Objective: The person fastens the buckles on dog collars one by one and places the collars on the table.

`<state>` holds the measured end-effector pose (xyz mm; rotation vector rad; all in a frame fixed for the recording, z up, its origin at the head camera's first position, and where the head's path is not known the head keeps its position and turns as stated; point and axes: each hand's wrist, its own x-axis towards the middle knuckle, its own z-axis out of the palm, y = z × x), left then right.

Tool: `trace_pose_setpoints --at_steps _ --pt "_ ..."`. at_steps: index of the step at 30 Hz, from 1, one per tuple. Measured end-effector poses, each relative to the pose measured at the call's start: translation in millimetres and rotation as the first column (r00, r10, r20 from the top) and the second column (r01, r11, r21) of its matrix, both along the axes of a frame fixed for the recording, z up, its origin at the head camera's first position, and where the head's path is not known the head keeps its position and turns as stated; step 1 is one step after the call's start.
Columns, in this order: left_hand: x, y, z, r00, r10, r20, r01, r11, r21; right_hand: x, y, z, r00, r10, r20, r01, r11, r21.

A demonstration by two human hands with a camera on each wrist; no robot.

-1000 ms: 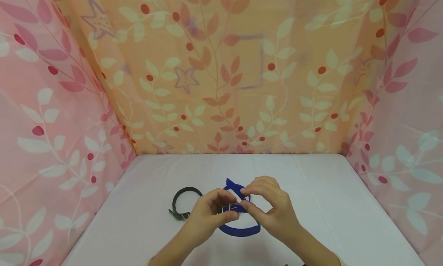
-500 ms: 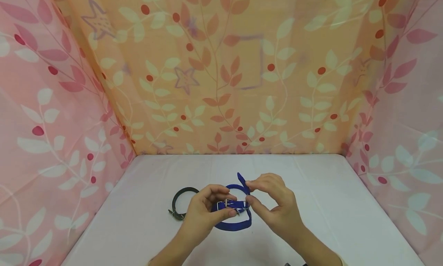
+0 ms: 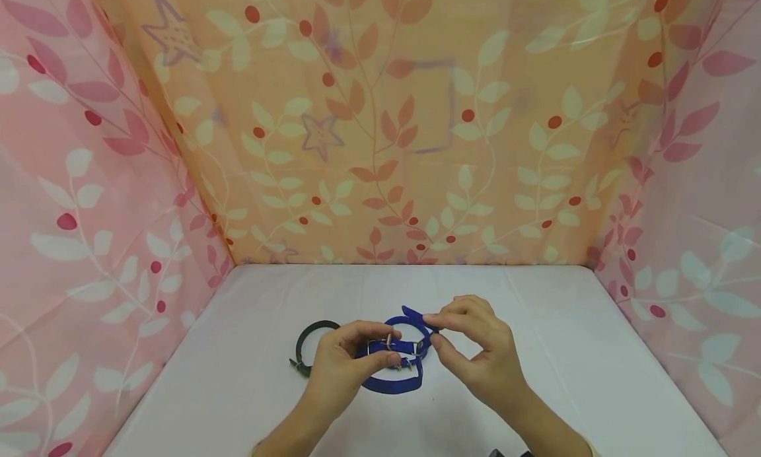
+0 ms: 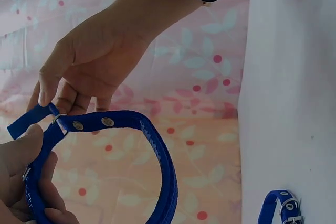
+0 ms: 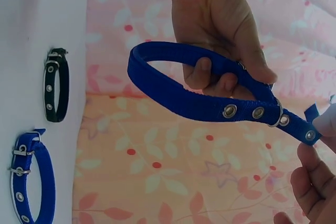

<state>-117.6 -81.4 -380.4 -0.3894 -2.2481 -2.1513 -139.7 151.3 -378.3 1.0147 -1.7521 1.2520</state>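
Raised over the table is a blue collar (image 5: 178, 100) with metal eyelets, bent into a loop. Its free end passes through a metal ring (image 5: 276, 114). My left hand (image 3: 347, 358) grips the collar near its buckle (image 3: 389, 342), thumb on one side and fingers curled behind. The tip of the strap is pinched between thumb and finger of my right hand (image 3: 478, 338), just beyond the ring. On the table below lie a second blue collar (image 5: 50, 182), buckled into a ring, and a black collar (image 5: 64, 90), also looped and buckled.
The white table (image 3: 196, 391) is enclosed by pink and orange leaf-patterned cloth (image 3: 380, 113) at the back and sides. A small dark object (image 3: 496, 453) shows at the bottom edge. The black collar lies left of the second blue one.
My right hand has shifted right with the strap tip, and my left hand has moved slightly left with the buckle end. The held loop has shifted left; the collars on the table stay put.
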Motion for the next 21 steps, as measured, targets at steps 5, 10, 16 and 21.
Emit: trace_pose_setpoints --at_steps 5,10,16,21 --pt "0.0 -1.2 -1.4 1.000 0.002 -0.020 -0.001 1.000 0.028 -0.6 1.4 2.6 1.000 0.001 -0.024 -0.001 0.999 0.035" --pt "-0.8 -1.8 -1.8 0.998 0.009 -0.054 -0.005 0.998 0.058 -3.1 3.2 6.3 0.998 0.009 -0.066 -0.004 0.997 0.072" --pt "-0.6 -2.5 -1.9 0.999 -0.003 -0.039 0.006 0.997 0.082 -6.1 4.5 8.0 0.994 0.026 -0.102 -0.011 0.990 0.139" --pt "-0.1 -1.9 -2.2 0.999 -0.017 -0.034 0.019 0.998 0.059 -7.4 4.5 7.9 0.989 0.069 -0.130 -0.042 0.979 0.198"
